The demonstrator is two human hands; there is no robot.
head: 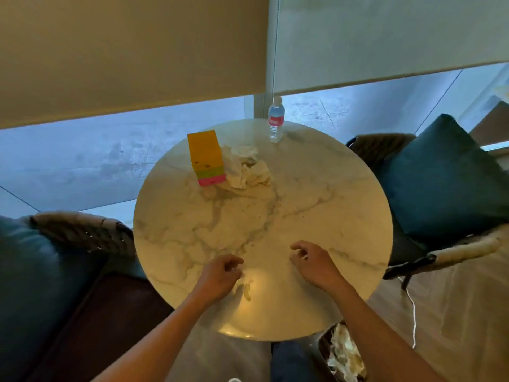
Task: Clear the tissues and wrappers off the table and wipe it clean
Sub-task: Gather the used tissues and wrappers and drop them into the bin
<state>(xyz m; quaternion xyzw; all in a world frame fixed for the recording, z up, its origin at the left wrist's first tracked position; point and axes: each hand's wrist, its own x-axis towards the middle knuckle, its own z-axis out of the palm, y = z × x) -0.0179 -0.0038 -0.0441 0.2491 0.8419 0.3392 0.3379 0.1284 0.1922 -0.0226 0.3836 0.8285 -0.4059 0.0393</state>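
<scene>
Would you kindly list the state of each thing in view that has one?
Water bottle: upright, capped.
Tissues: crumpled, lying on the table beside the box.
Box: upright.
Bin: holds crumpled paper.
Left hand: loosely curled, holds nothing.
Right hand: loosely curled, holds nothing.

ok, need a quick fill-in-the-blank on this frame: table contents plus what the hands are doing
1. The crumpled tissues lie right beside the ____ box.
2. The water bottle stands ____ at the far edge of the marble table.
3. The left hand and right hand both hold ____.
4. The bin below the near edge holds white ____.

Missing words: yellow; upright; nothing; tissues
</scene>
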